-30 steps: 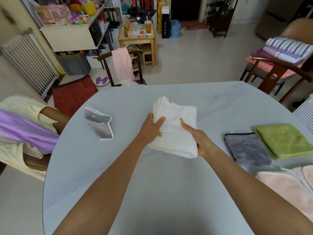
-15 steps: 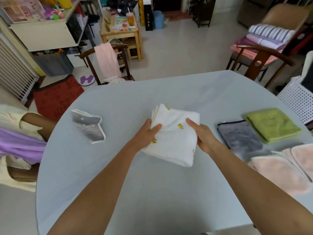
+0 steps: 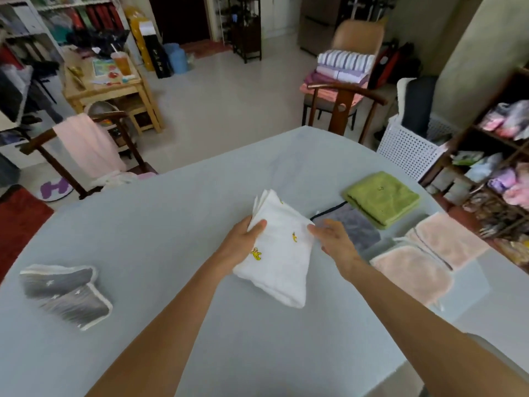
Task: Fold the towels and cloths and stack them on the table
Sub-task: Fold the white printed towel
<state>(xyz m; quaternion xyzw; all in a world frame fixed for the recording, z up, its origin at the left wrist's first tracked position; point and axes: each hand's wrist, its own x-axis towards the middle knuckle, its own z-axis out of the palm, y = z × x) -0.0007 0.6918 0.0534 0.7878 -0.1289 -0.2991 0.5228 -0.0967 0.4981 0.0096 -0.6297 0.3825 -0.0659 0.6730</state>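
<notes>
White towel (image 3: 279,253) with little yellow banana prints is folded into a thick wad, mid-table (image 3: 171,224). Right of it: flat grey cloth (image 3: 355,227), folded green towel (image 3: 382,197) beyond that, two pink cloths (image 3: 423,253) nearer. Far left of it, a grey star-print cloth (image 3: 67,293).

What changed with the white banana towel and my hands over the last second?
The right hand let go of the folded white towel and now lies open beside its right edge. The left hand keeps gripping its left side, carrying it closer to the grey cloth. The green towel stayed put.
</notes>
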